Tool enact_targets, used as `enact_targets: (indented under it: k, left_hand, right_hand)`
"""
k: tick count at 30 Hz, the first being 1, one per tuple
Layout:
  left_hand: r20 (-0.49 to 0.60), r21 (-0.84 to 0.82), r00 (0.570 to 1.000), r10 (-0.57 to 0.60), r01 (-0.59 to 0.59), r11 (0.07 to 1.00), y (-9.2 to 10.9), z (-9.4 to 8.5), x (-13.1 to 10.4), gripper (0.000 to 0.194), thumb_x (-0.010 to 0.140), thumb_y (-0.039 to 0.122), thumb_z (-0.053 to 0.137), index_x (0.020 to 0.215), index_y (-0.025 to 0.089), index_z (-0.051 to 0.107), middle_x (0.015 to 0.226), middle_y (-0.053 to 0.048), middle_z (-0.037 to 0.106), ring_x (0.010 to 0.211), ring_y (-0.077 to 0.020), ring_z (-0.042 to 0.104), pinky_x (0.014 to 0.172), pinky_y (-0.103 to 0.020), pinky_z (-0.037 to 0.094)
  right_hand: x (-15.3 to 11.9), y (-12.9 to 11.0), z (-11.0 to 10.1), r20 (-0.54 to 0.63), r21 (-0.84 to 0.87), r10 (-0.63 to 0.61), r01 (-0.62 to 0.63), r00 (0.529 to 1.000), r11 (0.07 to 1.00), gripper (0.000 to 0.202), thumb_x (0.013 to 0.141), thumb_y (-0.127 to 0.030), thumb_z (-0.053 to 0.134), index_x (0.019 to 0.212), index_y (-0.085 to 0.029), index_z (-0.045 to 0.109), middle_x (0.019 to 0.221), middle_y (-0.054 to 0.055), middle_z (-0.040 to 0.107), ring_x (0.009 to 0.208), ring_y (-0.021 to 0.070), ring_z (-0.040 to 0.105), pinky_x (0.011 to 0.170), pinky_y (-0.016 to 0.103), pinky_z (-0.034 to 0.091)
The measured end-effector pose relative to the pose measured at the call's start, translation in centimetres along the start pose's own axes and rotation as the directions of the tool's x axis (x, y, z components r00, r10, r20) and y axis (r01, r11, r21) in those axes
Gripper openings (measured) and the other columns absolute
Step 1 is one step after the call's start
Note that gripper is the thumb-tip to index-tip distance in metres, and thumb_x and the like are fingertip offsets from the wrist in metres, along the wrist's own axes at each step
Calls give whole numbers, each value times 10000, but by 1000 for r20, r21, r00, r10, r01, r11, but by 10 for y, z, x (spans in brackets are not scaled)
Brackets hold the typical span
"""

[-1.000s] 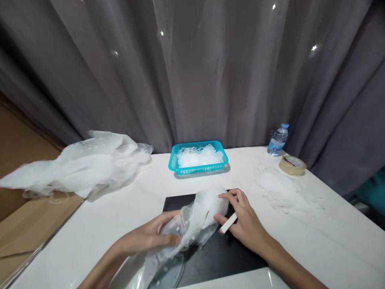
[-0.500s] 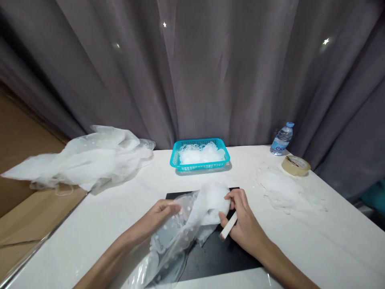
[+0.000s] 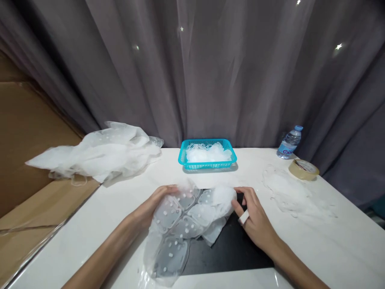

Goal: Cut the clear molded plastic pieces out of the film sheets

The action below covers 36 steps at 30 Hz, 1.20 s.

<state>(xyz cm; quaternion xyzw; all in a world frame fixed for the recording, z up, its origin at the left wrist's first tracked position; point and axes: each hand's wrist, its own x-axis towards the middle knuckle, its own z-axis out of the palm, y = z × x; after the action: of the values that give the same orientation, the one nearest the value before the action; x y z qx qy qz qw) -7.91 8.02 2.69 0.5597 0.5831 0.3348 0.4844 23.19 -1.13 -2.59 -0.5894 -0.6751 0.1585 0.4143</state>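
Note:
A sheer white fabric (image 3: 180, 228) with rounded panels and raised white dots is spread between my hands, over a black board (image 3: 231, 253). My left hand (image 3: 155, 204) is closed on its upper left edge, with the fingertips partly behind the cloth. My right hand (image 3: 255, 218) has thumb and fingers at the bunched right end. A small white stick (image 3: 244, 217) is tucked in that same hand; its kind cannot be made out. The fabric's lower end hangs past the board's left side onto the white table (image 3: 120, 245).
A blue basket (image 3: 207, 165) at the back holds white, stringy scraps (image 3: 209, 153). More sheer fabric (image 3: 111, 158) is heaped at left, by a cardboard box (image 3: 33, 124). On the right are a water bottle (image 3: 290, 143), a tape roll (image 3: 303, 170) and thin white scraps (image 3: 285, 186).
The fabric, folded and bunched before, is now opened flatter, with its panels showing. My left hand has shifted up and outward. The white stick now shows less, and the view has turned slightly left.

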Motion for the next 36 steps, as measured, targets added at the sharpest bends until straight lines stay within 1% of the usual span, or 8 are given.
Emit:
enact_targets:
  k: [5,14,20,25,30,32,34,36]
  left_hand:
    - [228,72,974,7,-24,997,-5,-9,8,385,735,522,761,661,178,605,643,-7,627,574,-167,561,550,-260,469]
    - [51,266,969,242,-246,932,-15,-44,35,390,724,435,606,597,229,300,622,63,348,605,-117,373,593,-216,335]
    - [55,456,975,215,-216,863,-23,-51,33,214,763,429,516,843,235,476,711,39,564,605,-168,542,587,-251,432]
    - [6,638,965,260,-204,743,-24,-50,24,272,770,377,578,1014,258,587,925,-10,672,758,-236,617,686,-310,465]
    - [-71,703,923,378,-222,675,-20,-35,16,300,819,421,609,1028,206,623,1267,-169,604,1252,-409,532,1081,-544,416]
    - [16,631,925,380,-304,713,-13,-15,5,363,896,486,611,1139,217,631,1347,-154,585,1312,-376,519,1158,-525,373]
    - [265,324,924,277,-356,876,-4,11,-11,512,966,534,608,1391,257,537,1452,-127,565,1373,-336,513,1175,-484,381]
    - [532,34,820,212,-271,962,4,39,-30,851,875,569,761,1569,277,364,1512,-126,544,1409,-345,493,1181,-474,388]
  right_hand:
    - [5,13,2,15,-97,8,-7,1000,995,462,1028,-470,562,1423,-236,505,1330,134,630,1223,322,605,1029,518,541]
    - [4,-1,1,78,-129,47,-36,996,991,286,906,-426,750,1049,-260,566,1079,57,649,1044,291,655,865,424,584]
    - [2,3,3,-3,-70,63,-64,998,996,431,814,-381,832,999,-260,462,981,19,579,886,254,650,752,366,573]
    - [-3,-3,-2,-24,-34,-146,145,989,989,290,913,-275,724,1028,-252,459,1025,39,551,878,224,642,742,323,575]
    - [-8,-7,-11,-58,-72,-386,382,921,921,102,1005,-177,562,1069,-226,500,1108,95,561,955,215,671,806,306,597]
    - [-12,-9,-10,-86,-96,-464,456,882,885,111,1011,-144,522,1100,-209,515,1121,111,570,980,215,675,822,297,603]
    - [-17,-11,-7,-125,-106,-529,519,839,848,154,1019,-110,465,1132,-196,524,1140,121,577,1014,210,673,850,286,603]
    - [-22,-11,-3,-144,-116,-580,568,802,815,194,1029,-102,433,1171,-190,531,1183,134,583,1071,211,669,880,282,601]
